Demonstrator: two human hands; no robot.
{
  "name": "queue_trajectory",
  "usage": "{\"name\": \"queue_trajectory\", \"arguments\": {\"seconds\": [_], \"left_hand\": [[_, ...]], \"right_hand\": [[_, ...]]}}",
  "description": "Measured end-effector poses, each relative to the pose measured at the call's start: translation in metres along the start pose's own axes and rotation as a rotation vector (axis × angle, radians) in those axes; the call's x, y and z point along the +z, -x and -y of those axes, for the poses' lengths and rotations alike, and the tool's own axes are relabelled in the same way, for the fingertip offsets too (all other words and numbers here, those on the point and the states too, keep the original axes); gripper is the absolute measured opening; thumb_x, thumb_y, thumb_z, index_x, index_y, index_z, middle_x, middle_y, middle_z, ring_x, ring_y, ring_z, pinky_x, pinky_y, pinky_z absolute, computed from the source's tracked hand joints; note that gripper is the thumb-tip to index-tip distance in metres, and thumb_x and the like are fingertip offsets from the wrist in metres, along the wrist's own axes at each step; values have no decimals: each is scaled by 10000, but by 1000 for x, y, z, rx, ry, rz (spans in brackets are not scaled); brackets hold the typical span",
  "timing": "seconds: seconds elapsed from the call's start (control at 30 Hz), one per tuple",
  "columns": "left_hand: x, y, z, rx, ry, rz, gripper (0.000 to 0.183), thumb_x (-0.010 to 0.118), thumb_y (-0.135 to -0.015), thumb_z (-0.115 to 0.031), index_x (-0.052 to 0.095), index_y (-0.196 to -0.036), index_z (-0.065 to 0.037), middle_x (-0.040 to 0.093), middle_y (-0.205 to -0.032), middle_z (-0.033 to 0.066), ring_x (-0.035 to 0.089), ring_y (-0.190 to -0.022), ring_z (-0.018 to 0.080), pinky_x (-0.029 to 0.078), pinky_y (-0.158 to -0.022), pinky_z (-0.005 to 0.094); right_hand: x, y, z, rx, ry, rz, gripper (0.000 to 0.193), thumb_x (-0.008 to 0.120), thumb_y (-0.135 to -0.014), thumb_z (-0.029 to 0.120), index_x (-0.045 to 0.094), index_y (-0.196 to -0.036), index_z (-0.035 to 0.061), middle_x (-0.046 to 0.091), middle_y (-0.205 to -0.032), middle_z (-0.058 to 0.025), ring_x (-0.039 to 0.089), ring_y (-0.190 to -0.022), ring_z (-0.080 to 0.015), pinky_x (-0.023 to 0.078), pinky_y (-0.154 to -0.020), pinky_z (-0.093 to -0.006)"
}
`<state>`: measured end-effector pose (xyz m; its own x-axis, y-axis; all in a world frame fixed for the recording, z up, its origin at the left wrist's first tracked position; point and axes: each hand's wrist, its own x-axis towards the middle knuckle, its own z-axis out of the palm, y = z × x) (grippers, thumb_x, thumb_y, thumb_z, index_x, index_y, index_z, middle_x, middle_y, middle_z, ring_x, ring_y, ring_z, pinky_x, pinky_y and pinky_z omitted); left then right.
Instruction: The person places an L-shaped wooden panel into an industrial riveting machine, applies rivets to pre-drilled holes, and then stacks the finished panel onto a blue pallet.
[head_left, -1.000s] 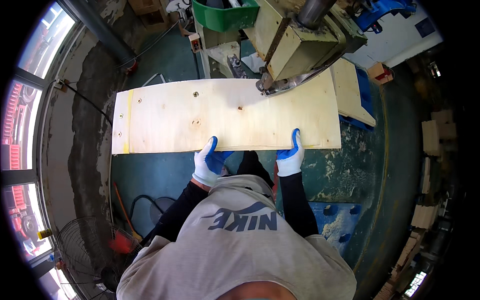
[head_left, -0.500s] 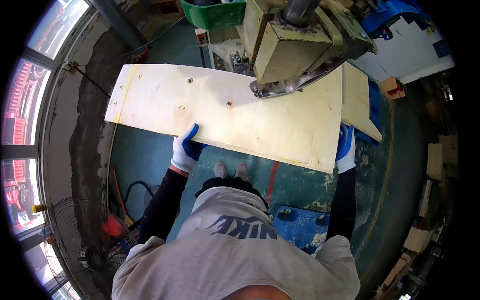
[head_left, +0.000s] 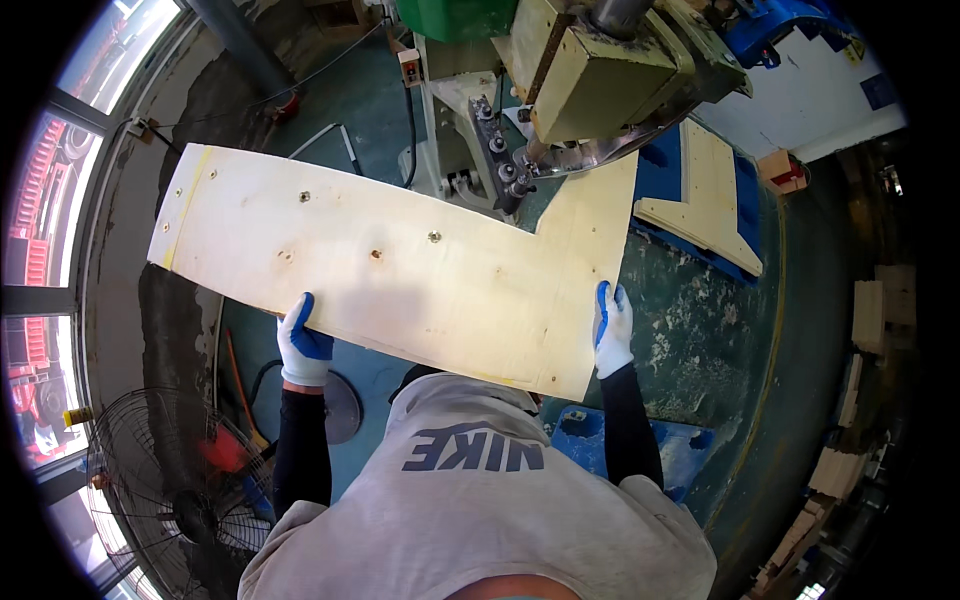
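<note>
A large L-shaped plywood panel [head_left: 470, 300] lies across in front of me, with several metal inserts set in it and a yellow line near its left end. My left hand [head_left: 304, 341], in a white and blue glove, grips the near edge, thumb on top and fingers hidden beneath. On the right end my gloved right hand [head_left: 614, 330] closes round the edge the same way. Just beyond the panel's inner corner stands a pale green machine [head_left: 610, 90], its metal nose [head_left: 560, 160] at the far edge. Whether the nose touches the panel I cannot tell.
More plywood pieces [head_left: 735, 200] lie on a blue pallet [head_left: 660, 180] at the right. Another blue pallet [head_left: 580, 435] sits near my right forearm. A wire fan [head_left: 180, 490] stands at the lower left. Wood blocks [head_left: 838, 472] line the right side; a green bin [head_left: 460, 15] is at the back.
Both hands have drawn the panel toward me and to the left. Its inner corner and the machine's lower metal parts now show, clear of the panel that covered them.
</note>
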<state>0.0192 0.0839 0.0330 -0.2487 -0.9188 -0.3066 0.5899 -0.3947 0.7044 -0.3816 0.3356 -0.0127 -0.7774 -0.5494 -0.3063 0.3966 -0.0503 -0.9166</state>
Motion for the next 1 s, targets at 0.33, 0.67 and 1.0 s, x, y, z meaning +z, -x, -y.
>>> {"name": "queue_trajectory", "arguments": {"seconds": [0.33, 0.67, 1.0], "left_hand": [[-55, -15, -43, 40, -22, -53, 361, 615, -958, -106, 560, -1309, -42, 659, -1201, 101, 646, -1129, 258, 543, -976, 425], [-25, -57, -22, 114, 109, -33, 457, 616, -989, -153, 471, -1410, -49, 608, -1303, 110, 611, -1178, 260, 503, -1032, 437], [-59, -80, -25, 110, -34, -80, 530, 618, -960, -58, 428, -1454, -84, 567, -1357, 114, 596, -1203, 294, 512, -1044, 461]], "right_hand": [[73, 17, 6, -46, -78, 104, 291, 572, -1036, 155, 559, -1256, -35, 625, -1221, -75, 591, -1113, -125, 456, -1008, -279], [115, -39, -2, -92, -47, 152, 252, 585, -1028, 180, 591, -1200, -4, 641, -1146, -45, 587, -1025, -105, 459, -927, -256], [129, -32, 5, -1, -5, 175, 275, 570, -1029, 179, 567, -1240, 2, 635, -1175, -62, 578, -1055, -119, 452, -954, -283]]}}
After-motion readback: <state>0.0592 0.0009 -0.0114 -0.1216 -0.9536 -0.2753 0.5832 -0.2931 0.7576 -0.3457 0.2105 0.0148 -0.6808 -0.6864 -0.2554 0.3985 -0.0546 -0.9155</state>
